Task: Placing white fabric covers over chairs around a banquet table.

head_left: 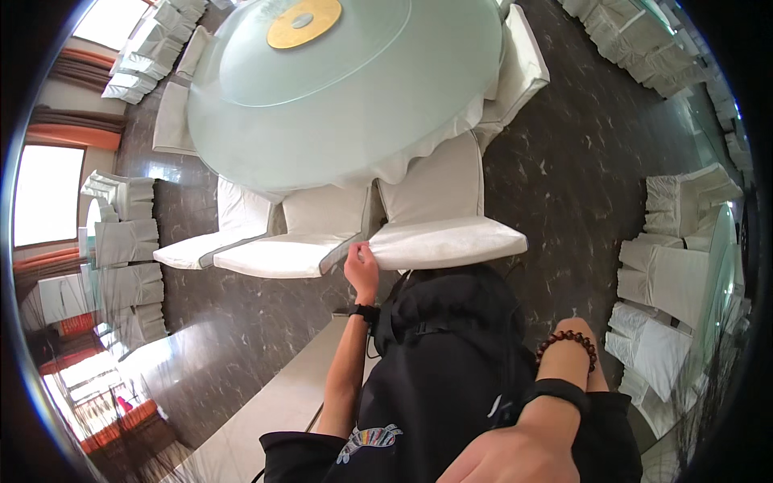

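Note:
My left hand point(361, 272), with a black watch on its wrist, reaches forward to a white-covered chair point(447, 243) at the table's near side. Its fingers are closed on the left corner of the fabric chair cover. Beside that chair, to the left, stand two more white-covered chairs point(278, 254) with dark piping. My right arm is bent back toward me, with a brown bead bracelet point(567, 341) and a black band on it. My right hand point(519, 457) is raised close at the lower edge; its fingers are cut off from view.
A round table point(346, 145) with a pale glass top and a yellow disc point(304, 22) stands ahead. More covered chairs line the left point(129, 241) and right point(656, 278). A pale slab point(278, 402) lies at lower left on the dark marbled floor point(564, 185). A black backpack point(451, 322) hangs in front of me.

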A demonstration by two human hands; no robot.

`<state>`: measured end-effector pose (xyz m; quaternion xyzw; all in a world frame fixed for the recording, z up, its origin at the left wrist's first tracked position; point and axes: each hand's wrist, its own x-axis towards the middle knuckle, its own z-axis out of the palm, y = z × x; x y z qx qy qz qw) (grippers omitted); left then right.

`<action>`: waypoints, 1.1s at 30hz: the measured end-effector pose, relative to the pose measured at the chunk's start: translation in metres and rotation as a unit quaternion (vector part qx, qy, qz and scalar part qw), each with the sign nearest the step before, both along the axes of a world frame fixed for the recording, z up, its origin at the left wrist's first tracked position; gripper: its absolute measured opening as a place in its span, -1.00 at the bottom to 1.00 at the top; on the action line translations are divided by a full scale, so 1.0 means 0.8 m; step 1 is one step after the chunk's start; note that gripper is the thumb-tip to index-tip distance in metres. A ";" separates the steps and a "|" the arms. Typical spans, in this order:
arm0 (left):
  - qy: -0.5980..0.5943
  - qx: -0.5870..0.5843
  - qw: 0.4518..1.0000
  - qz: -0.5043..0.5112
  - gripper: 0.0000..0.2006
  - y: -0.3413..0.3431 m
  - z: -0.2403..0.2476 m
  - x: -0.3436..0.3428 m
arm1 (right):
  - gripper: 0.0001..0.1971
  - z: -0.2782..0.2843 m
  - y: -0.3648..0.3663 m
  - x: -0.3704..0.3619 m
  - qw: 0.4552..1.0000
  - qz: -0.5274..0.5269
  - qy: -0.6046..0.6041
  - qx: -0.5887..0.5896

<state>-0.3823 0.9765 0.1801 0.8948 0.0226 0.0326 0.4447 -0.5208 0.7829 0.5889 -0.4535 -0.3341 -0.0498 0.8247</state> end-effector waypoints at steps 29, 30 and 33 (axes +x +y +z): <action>0.439 -0.148 0.886 -0.011 -0.69 0.043 0.018 0.063 | -0.66 -0.452 -0.201 -0.024 0.597 -0.390 0.612 -0.342; 0.470 -0.172 0.866 -0.020 -0.71 0.041 0.016 0.071 | -0.61 -0.457 -0.209 -0.020 0.610 -0.356 0.635 -0.312; 0.530 -0.126 0.832 -0.101 -0.72 0.011 0.024 0.081 | -0.51 -0.475 -0.256 -0.032 0.638 -0.227 0.676 -0.289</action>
